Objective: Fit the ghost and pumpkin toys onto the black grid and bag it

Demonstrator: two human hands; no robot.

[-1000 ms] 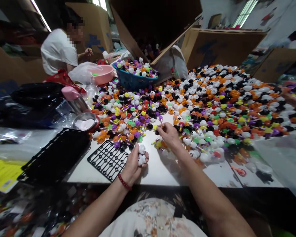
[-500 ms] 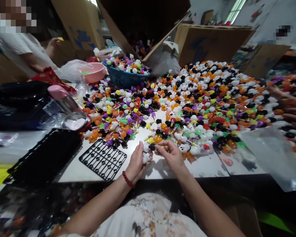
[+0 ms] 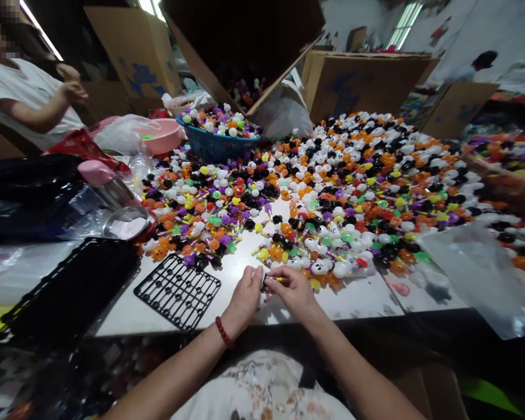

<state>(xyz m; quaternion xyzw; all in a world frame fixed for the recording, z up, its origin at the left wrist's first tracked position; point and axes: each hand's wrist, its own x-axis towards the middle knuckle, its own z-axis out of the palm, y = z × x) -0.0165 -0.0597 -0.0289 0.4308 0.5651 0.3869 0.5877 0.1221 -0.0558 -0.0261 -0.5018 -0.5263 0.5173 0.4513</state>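
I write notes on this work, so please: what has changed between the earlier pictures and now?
The right hand has drawn back from the loose pieces and meets the left hand, bringing a small black piece. The left hand keeps its white pieces. The black grid lies where it was.

Within 1 second, right grip (image 3: 294,289) moved from pile (image 3: 359,181) to beside left grip (image 3: 245,294).

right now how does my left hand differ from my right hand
The left hand holds a small white piece, mostly hidden; the right hand pinches a slim, partly yellow stick. The left hand has a red bead bracelet at its wrist; the right hand's wrist is bare. Both are close together above the white table.
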